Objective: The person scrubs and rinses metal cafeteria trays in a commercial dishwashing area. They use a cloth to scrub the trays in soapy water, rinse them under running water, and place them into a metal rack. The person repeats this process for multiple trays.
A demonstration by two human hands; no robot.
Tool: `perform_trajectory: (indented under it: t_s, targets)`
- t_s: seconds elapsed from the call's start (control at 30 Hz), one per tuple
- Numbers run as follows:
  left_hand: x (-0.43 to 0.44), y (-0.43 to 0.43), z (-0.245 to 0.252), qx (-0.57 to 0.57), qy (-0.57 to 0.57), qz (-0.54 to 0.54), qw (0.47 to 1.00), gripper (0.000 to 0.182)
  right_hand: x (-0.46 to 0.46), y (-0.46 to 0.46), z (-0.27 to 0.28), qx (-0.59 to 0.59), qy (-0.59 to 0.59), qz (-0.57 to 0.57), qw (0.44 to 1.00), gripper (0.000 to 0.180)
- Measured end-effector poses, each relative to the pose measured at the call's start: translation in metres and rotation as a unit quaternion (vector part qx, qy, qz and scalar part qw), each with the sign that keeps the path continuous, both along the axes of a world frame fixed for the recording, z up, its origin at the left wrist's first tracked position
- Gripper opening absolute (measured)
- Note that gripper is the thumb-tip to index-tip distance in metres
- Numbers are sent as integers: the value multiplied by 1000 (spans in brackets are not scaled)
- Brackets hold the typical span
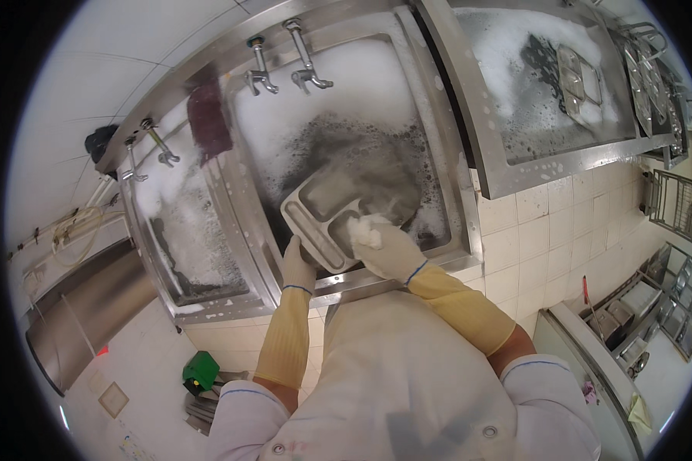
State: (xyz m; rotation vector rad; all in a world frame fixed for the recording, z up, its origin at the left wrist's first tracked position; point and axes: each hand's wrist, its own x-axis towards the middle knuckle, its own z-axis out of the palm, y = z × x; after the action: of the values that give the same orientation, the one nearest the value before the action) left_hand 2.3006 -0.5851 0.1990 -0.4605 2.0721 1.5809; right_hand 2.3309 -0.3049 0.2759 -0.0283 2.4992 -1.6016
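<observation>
A compartment tray [317, 233] is tilted in the soapy middle sink basin [464, 230], its far part under the grey water. My left hand [299, 266], in a whitish work glove over a long yellow rubber glove, grips the tray's near left edge; its fingers are partly hidden behind the rim. In the same kind of gloves, my right hand [393, 253] is closed on a white scrubbing wad [366, 231]. The wad presses into a compartment on the tray's right side. Whether it is sponge or cloth cannot be told.
Two taps [308, 78] overhang the basin's far side. A foamy left basin [196, 242] adjoins it, with a dark red cloth [210, 121] on the divider. In the right basin [553, 158] lies a metal tray [571, 75]. More metal trays [646, 86] stand beyond it.
</observation>
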Motion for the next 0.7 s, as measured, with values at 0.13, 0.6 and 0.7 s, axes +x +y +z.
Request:
perform_trajectory:
  t_s: [0.13, 0.6, 0.7]
  targets:
    - [-12, 2, 45, 250, -86, 102, 959, 23, -16, -40, 15, -58, -116, -22, 991, 48]
    - [-95, 121, 117, 242, -66, 89, 964, 19, -81, 29, 94, -33, -67, -77, 994, 32]
    - [-113, 137, 127, 188, -55, 34, 980, 19, -90, 42, 97, 11, -78, -48, 996, 28]
